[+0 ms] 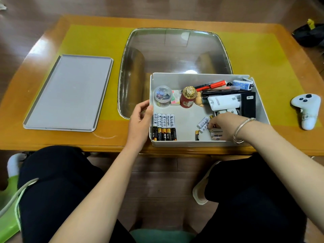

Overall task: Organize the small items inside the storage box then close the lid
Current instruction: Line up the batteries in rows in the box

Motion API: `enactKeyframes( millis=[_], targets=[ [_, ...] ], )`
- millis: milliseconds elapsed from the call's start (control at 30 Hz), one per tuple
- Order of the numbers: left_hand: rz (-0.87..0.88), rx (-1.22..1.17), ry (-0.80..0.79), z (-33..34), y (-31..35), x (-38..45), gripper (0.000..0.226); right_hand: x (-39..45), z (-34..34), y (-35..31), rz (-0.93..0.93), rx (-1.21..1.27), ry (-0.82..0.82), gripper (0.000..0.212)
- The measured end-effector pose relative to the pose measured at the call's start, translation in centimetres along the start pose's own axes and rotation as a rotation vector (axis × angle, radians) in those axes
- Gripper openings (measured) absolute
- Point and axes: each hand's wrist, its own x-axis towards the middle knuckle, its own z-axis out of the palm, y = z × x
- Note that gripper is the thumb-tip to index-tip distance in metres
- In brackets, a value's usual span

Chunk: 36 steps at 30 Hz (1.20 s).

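Note:
A grey storage box (192,79) sits open at the table's near edge. Its flat grey lid (70,92) lies apart on the left. Two neat rows of batteries (164,126) fill the box's near left corner. Loose batteries (203,124) lie near the right. A clear capsule (162,95), a red bottle with a gold cap (187,97), pens (211,85) and a white device (223,102) are at the back. My left hand (140,121) holds the box's left wall. My right hand (226,126) reaches into the box, fingers closed on loose batteries.
A glass panel (173,50) is set in the wooden table behind the box. A white game controller (306,109) lies at the right on the yellow mat (254,55). A dark bag (308,35) rests on the floor, far right. My knees are under the near edge.

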Motion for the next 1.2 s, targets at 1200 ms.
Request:
enactKeyframes(
  millis=[1200],
  targets=[
    [0.015, -0.004, -0.01, 0.0, 0.1, -0.1, 0.023, 2.8, 1.0, -2.9, -0.044, -0.116, 0.241, 0.026]
  ],
)
